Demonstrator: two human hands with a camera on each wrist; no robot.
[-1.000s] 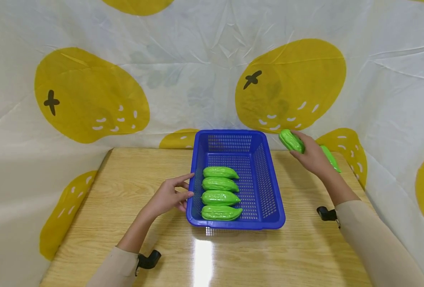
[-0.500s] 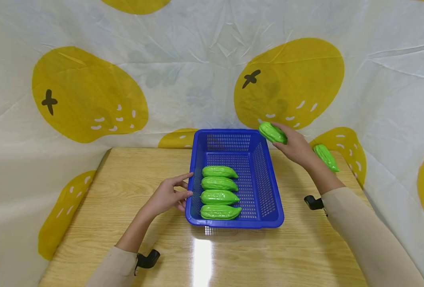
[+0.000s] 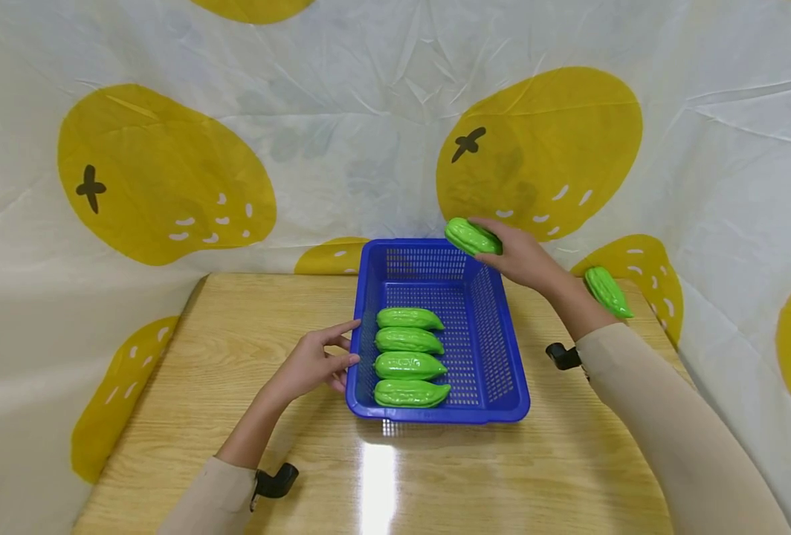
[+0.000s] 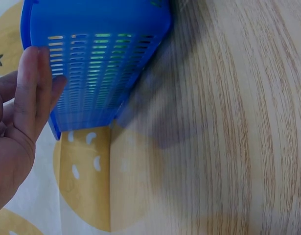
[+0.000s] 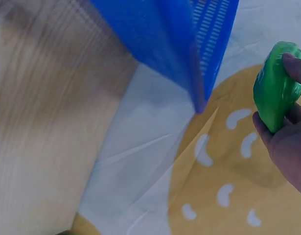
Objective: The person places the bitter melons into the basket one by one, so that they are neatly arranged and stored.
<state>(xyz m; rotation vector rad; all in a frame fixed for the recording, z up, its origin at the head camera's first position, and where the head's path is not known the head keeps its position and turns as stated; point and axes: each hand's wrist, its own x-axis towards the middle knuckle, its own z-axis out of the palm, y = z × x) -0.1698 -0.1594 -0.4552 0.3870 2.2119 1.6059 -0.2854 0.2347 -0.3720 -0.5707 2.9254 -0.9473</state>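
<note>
In the head view my right hand [image 3: 519, 256] holds a glossy green bitter melon [image 3: 470, 236] over the back right corner of the blue plastic basket [image 3: 517, 371]. The right wrist view shows thumb and fingers round this bitter melon [image 5: 276, 85], in the air beside the basket wall [image 5: 160, 44]. Several similar bitter melons [image 3: 409, 365] lie side by side along the basket's left half, tips pointing right. My left hand [image 3: 311, 365] touches the left rim with extended fingers; up close, the fingers [image 4: 30, 88] rest against the slotted side [image 4: 91, 63].
One more bitter melon [image 3: 607, 292] lies at the table's back right corner, beyond my right forearm. The wooden table [image 3: 268, 312] backs onto a white cloth with large yellow fruit prints [image 3: 543, 148]. A black wrist mount [image 3: 563, 357] juts from the right sleeve.
My right hand has carried the bitter melon leftward, from right of the basket to over its back right corner. The left hand and the basket have stayed in place.
</note>
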